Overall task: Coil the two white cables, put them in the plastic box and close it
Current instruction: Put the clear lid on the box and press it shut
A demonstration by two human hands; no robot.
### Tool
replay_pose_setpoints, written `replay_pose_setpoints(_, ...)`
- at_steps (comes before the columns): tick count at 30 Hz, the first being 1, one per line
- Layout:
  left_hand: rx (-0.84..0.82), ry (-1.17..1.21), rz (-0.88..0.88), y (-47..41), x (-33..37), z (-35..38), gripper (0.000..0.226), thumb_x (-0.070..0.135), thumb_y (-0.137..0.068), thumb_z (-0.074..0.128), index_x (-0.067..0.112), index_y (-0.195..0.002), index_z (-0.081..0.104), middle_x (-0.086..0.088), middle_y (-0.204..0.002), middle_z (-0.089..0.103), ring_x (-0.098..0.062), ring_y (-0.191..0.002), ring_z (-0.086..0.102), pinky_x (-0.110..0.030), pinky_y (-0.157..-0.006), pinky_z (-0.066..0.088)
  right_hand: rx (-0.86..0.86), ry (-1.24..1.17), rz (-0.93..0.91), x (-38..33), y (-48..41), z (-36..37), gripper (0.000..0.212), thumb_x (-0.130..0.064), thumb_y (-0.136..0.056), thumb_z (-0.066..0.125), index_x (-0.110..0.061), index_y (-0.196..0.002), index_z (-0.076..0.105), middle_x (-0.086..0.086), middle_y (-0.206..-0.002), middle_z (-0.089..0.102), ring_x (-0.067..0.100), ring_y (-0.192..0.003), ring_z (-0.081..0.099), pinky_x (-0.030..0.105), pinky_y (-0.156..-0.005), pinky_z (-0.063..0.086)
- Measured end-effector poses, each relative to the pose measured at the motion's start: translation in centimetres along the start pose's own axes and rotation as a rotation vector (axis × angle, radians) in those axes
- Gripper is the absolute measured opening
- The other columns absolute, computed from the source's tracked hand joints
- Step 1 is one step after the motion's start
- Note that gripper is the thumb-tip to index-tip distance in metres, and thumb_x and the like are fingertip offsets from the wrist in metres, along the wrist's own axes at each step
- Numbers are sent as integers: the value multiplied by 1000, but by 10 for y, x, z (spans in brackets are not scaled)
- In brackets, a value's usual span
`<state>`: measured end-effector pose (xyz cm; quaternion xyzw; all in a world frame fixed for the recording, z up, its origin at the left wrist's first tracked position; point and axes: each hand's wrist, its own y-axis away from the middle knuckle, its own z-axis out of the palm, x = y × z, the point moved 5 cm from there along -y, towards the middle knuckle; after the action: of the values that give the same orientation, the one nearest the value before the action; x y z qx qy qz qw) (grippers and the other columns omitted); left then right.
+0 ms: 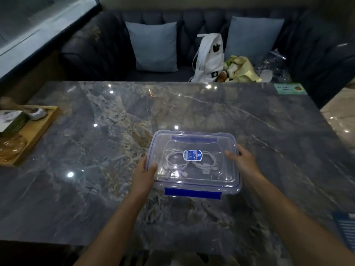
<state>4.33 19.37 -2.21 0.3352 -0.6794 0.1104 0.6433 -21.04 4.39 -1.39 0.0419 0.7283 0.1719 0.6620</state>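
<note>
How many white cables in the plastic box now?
2. Left cable in the left half of the plastic box, right cable in the right half; the lid label may hide some.

The place looked like a booth in a café or restaurant rather than a home. A long, dark, button-tufted sofa (92,47) ran along the far side of a large polished marble worktop (134,112), with two matching pale blue cushions (153,47) propped against its back. A wooden tray (40,129) at the left edge carried a tissue box (11,121), and a small printed label (290,88) was stuck to the far right corner. Glossy stone floor (338,116) showed to the right, and a window (28,25) to the left.
</note>
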Motion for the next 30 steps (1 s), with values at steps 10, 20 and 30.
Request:
replay_pose_setpoints(10, -43, -81, -97, -12, 6, -4, 43, 34, -95, 46, 9, -130, 46, -13, -120, 60, -27, -102, 61, -45, -86, 53, -36, 20, -45, 0, 6, 4, 16, -22, -91, 54, -24, -107, 58, -5, -88, 67, -1, -63, 67, 12, -44, 48)
replay_pose_setpoints(20, -63, -100, -54, -10, 1, 3, 30, 32, -96, 44, 12, -115, 55, -13, -110, 65, -27, -98, 63, -48, -88, 51, -7, 159, -113, -5, -2, 7, 12, -30, -92, 50, -31, -103, 56, -3, -96, 65, 9, -83, 63, 21, -59, 48)
replay_pose_setpoints(30, -209, -92, -167, -56, 14, 1, 34, 44, -86, 55, 15, -97, 68, 2, -88, 75, -13, -78, 71, -29, -64, 51, 10, 129, -107, 1, -8, -2, 9, -29, -89, 56, -33, -94, 61, -10, -85, 68, -5, -66, 66, 8, -46, 46)
